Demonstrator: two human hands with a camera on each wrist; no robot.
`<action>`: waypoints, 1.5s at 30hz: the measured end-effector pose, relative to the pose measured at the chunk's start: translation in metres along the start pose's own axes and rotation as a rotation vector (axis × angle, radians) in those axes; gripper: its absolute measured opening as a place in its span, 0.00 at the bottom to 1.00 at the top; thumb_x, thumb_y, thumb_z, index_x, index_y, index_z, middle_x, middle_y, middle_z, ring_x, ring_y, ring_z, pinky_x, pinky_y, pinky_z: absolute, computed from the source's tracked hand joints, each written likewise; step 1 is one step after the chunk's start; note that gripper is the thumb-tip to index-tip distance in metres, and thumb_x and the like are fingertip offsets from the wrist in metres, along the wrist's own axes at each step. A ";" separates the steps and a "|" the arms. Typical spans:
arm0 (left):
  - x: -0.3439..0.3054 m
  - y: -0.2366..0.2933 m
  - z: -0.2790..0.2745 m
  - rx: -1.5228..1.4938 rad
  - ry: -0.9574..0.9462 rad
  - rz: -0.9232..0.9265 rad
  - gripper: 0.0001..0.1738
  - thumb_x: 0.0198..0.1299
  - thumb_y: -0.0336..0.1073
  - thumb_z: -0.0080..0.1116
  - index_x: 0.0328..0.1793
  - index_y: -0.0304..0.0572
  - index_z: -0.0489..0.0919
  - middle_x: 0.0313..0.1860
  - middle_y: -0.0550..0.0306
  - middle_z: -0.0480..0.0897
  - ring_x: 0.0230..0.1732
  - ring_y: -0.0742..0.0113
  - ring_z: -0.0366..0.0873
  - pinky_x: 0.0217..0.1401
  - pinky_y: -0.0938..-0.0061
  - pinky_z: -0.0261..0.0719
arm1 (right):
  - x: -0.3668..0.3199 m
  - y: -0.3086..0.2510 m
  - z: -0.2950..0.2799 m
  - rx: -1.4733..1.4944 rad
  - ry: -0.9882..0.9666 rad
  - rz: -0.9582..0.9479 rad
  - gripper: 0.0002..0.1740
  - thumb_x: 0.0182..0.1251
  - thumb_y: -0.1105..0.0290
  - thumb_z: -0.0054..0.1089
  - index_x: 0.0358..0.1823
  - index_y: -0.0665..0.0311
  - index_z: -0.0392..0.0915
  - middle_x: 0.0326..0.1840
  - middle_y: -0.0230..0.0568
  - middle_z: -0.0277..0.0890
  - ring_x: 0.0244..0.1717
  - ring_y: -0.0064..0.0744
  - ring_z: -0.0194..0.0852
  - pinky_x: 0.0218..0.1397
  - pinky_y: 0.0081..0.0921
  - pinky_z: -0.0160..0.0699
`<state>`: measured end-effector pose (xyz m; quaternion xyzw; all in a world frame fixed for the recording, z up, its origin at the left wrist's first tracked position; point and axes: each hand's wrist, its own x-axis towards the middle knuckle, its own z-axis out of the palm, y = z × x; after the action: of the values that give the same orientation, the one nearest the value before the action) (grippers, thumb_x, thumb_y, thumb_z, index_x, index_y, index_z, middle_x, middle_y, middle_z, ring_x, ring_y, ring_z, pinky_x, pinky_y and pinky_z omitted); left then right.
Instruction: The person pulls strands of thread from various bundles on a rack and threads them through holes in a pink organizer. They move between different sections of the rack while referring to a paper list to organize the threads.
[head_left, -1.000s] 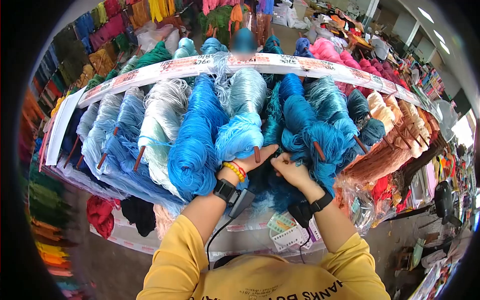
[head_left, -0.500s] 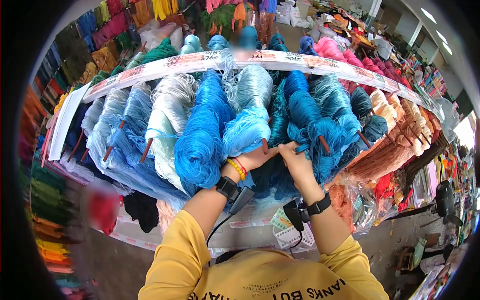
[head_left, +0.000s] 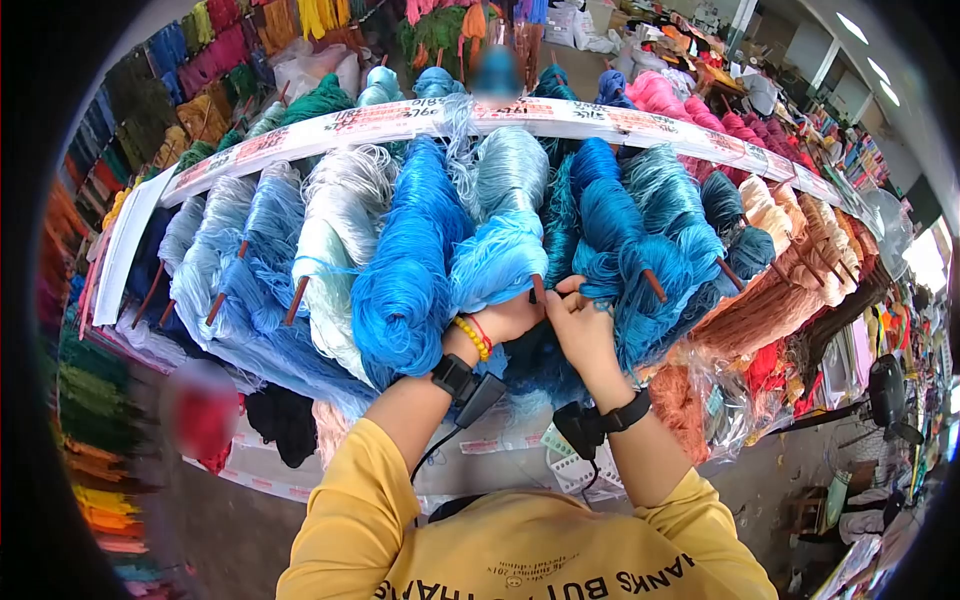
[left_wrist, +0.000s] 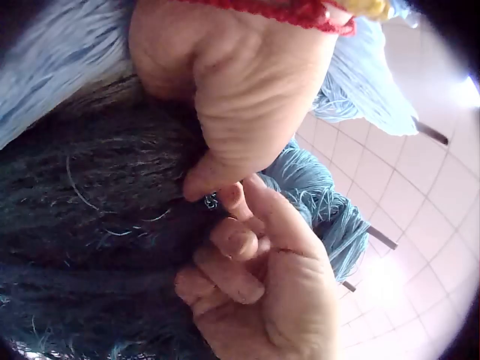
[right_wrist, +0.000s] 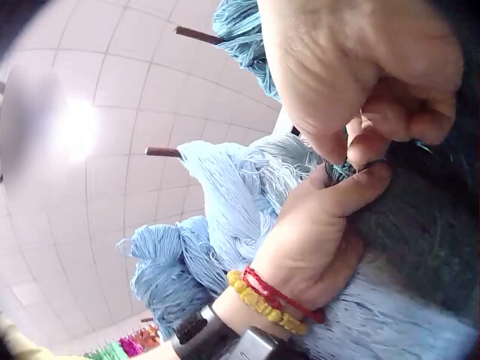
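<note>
In the head view my left hand (head_left: pixel 507 322) and right hand (head_left: pixel 582 330) meet at the front of a rack, below a dark teal skein of yarn (head_left: pixel 562 225). In the right wrist view, the left thumb (right_wrist: pixel 364 184) and fingers pinch a small bunch of green-teal strands (right_wrist: pixel 341 171). Right there, the right hand's curled fingertips (right_wrist: pixel 367 142) pinch the same strands. A dark mass of hanging yarn (left_wrist: pixel 82 225) fills the space behind both hands in the left wrist view. The left hand's fingers are mostly hidden behind it.
A light blue skein (head_left: pixel 498 262) hangs left of the hands, a bright blue skein (head_left: pixel 405 300) beyond it. Teal skeins (head_left: pixel 650 285) hang close on the right. Brown rods (head_left: pixel 654 286) stick out toward me. A white labelled rail (head_left: pixel 400 118) runs behind.
The right hand first draws up and in to the left hand, then shifts slightly down, its fingers turning at the strands. The left hand stays nearly in place while the view shifts a little.
</note>
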<state>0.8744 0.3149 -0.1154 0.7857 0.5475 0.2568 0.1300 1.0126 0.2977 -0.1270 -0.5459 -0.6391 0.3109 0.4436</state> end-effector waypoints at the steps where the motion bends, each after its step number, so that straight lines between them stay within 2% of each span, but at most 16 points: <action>1: 0.000 -0.001 0.001 -0.013 0.010 0.011 0.50 0.44 0.48 0.63 0.71 0.41 0.51 0.61 0.34 0.64 0.62 0.40 0.60 0.64 0.56 0.58 | -0.002 0.001 0.001 -0.157 0.039 -0.086 0.11 0.56 0.70 0.60 0.37 0.68 0.73 0.17 0.30 0.69 0.17 0.18 0.66 0.22 0.20 0.64; 4: 0.000 -0.003 0.003 -0.067 0.028 0.031 0.50 0.45 0.48 0.63 0.71 0.41 0.50 0.61 0.34 0.63 0.62 0.40 0.60 0.64 0.55 0.58 | 0.000 0.004 -0.001 -0.239 0.052 -0.234 0.14 0.55 0.70 0.61 0.41 0.67 0.71 0.16 0.32 0.68 0.16 0.22 0.65 0.23 0.23 0.65; 13: 0.000 -0.003 0.006 -0.046 0.010 0.009 0.49 0.46 0.48 0.61 0.71 0.41 0.50 0.61 0.34 0.63 0.61 0.39 0.61 0.65 0.56 0.57 | 0.004 0.007 0.006 -0.266 0.095 -0.245 0.11 0.55 0.72 0.61 0.38 0.68 0.72 0.17 0.34 0.70 0.17 0.25 0.67 0.23 0.23 0.65; 18: -0.001 -0.008 0.011 -0.099 -0.002 0.016 0.50 0.44 0.46 0.62 0.71 0.42 0.48 0.62 0.34 0.62 0.63 0.40 0.59 0.65 0.56 0.57 | 0.006 0.016 0.008 -0.032 0.046 -0.195 0.05 0.59 0.74 0.56 0.35 0.68 0.73 0.20 0.30 0.70 0.20 0.16 0.64 0.24 0.16 0.63; 20: -0.002 -0.008 0.011 -0.108 0.050 0.049 0.37 0.46 0.44 0.60 0.59 0.41 0.57 0.53 0.37 0.67 0.54 0.42 0.64 0.56 0.57 0.62 | 0.007 0.019 0.007 0.065 0.021 -0.149 0.04 0.60 0.75 0.54 0.35 0.69 0.73 0.22 0.29 0.71 0.22 0.13 0.64 0.25 0.13 0.62; 21: -0.004 -0.007 0.010 -0.093 0.112 0.084 0.23 0.47 0.43 0.58 0.47 0.41 0.66 0.43 0.40 0.72 0.45 0.45 0.70 0.48 0.57 0.66 | 0.006 0.019 0.007 0.090 0.009 -0.120 0.04 0.61 0.75 0.54 0.35 0.69 0.73 0.22 0.29 0.70 0.23 0.11 0.63 0.25 0.12 0.62; 23: -0.005 -0.006 0.009 -0.062 0.189 0.116 0.13 0.49 0.42 0.56 0.35 0.41 0.75 0.34 0.43 0.77 0.37 0.47 0.75 0.40 0.58 0.71 | 0.004 0.016 0.005 0.128 -0.009 -0.077 0.04 0.61 0.75 0.54 0.34 0.69 0.73 0.23 0.29 0.70 0.23 0.11 0.63 0.26 0.11 0.61; 24: -0.005 -0.005 0.008 -0.046 0.204 0.113 0.13 0.48 0.42 0.57 0.35 0.42 0.75 0.33 0.44 0.77 0.37 0.47 0.75 0.40 0.58 0.71 | 0.002 0.012 0.004 0.140 -0.015 -0.063 0.03 0.60 0.75 0.54 0.33 0.69 0.73 0.23 0.29 0.70 0.23 0.11 0.62 0.26 0.12 0.61; 26: -0.005 -0.003 0.007 -0.064 0.152 0.084 0.23 0.46 0.41 0.59 0.47 0.42 0.66 0.43 0.41 0.72 0.45 0.45 0.69 0.48 0.58 0.66 | -0.005 0.004 -0.001 0.098 -0.045 -0.072 0.03 0.59 0.76 0.55 0.32 0.68 0.72 0.23 0.29 0.69 0.23 0.13 0.62 0.26 0.13 0.61; 29: -0.003 -0.005 0.008 -0.098 0.048 0.069 0.51 0.42 0.39 0.63 0.72 0.41 0.47 0.62 0.35 0.63 0.63 0.40 0.59 0.65 0.56 0.57 | -0.023 -0.024 -0.015 0.054 -0.153 -0.150 0.02 0.57 0.77 0.56 0.30 0.66 0.72 0.24 0.31 0.70 0.24 0.15 0.62 0.27 0.16 0.62; 32: -0.004 -0.008 0.013 -0.052 0.094 0.117 0.53 0.41 0.40 0.66 0.72 0.42 0.47 0.61 0.35 0.65 0.62 0.40 0.59 0.65 0.56 0.57 | -0.040 -0.023 -0.023 0.090 -0.241 -0.327 0.02 0.59 0.76 0.55 0.31 0.67 0.72 0.27 0.31 0.72 0.26 0.15 0.65 0.29 0.15 0.64; 33: -0.005 -0.001 0.007 -0.074 0.092 0.088 0.54 0.40 0.40 0.67 0.72 0.42 0.47 0.60 0.36 0.65 0.62 0.40 0.59 0.65 0.56 0.57 | -0.051 -0.011 -0.026 0.191 -0.344 -0.135 0.03 0.60 0.76 0.54 0.33 0.67 0.71 0.27 0.32 0.73 0.26 0.16 0.68 0.30 0.14 0.67; 36: -0.005 0.006 0.010 -0.162 0.087 0.011 0.58 0.37 0.40 0.70 0.72 0.44 0.45 0.62 0.37 0.63 0.64 0.40 0.57 0.67 0.57 0.53 | -0.075 -0.009 -0.045 0.242 -0.334 -0.047 0.05 0.59 0.75 0.56 0.34 0.68 0.72 0.23 0.34 0.72 0.21 0.20 0.68 0.26 0.18 0.67; 43: -0.005 0.012 0.034 -0.184 0.169 -0.041 0.57 0.35 0.27 0.63 0.72 0.45 0.40 0.64 0.34 0.56 0.68 0.39 0.49 0.70 0.59 0.47 | -0.126 0.004 -0.096 0.003 -0.341 -0.025 0.03 0.59 0.76 0.55 0.33 0.66 0.73 0.21 0.37 0.71 0.22 0.23 0.68 0.26 0.21 0.68; 44: -0.004 0.009 0.039 -0.168 0.186 -0.029 0.57 0.38 0.35 0.62 0.73 0.49 0.39 0.65 0.28 0.54 0.67 0.34 0.48 0.69 0.52 0.44 | -0.132 0.005 -0.100 -0.012 -0.351 -0.034 0.03 0.59 0.75 0.55 0.33 0.66 0.73 0.21 0.37 0.71 0.21 0.24 0.68 0.26 0.21 0.68; 45: -0.003 0.010 0.041 -0.211 0.179 -0.051 0.56 0.39 0.33 0.61 0.73 0.48 0.39 0.66 0.29 0.53 0.68 0.35 0.47 0.70 0.53 0.44 | -0.139 0.000 -0.105 -0.062 -0.382 -0.008 0.03 0.59 0.75 0.55 0.32 0.66 0.72 0.21 0.39 0.70 0.22 0.25 0.68 0.27 0.22 0.68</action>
<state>0.9042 0.3121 -0.1459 0.7276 0.5465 0.3787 0.1688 1.1093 0.1528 -0.1152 -0.4880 -0.7232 0.3872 0.2984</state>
